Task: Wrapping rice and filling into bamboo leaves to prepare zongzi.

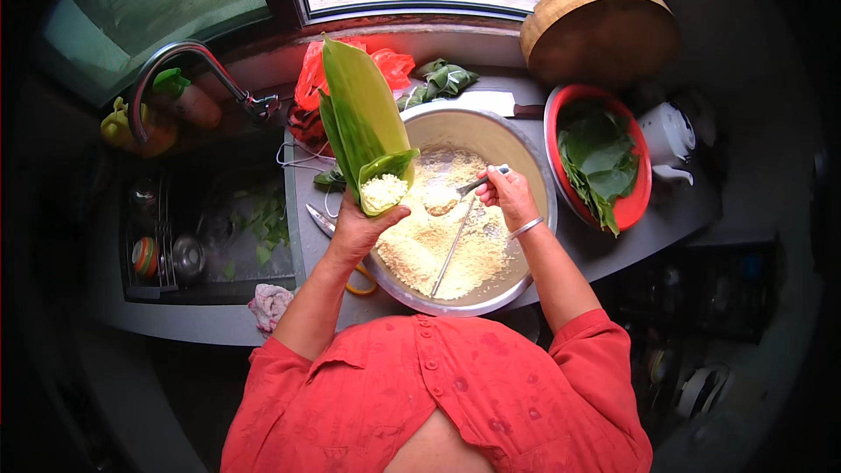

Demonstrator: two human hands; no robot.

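Observation:
My left hand (358, 230) grips long green leaves (364, 105) folded into a cone at their lower end. White rice grains (384, 192) fill the cone's mouth. My right hand (507, 196) holds a spoon (483, 182) by its dark handle, its bowl heaped with rice. Under the spoon is a wide metal basin (542, 177) with a layer of pale rice (420, 249) inside. A thin metal rod (452, 248) lies across that rice. The leaf cone is over the basin's left side.
A cleaver (502, 104) and leaf-wrapped bundles (447, 79) lie behind the basin. To the right, a red bowl (644, 190) holds green leaves. Scissors (320, 220) and white string (299, 156) lie left, beside the sink (204, 295). A round wooden board (601, 36) leans by the window.

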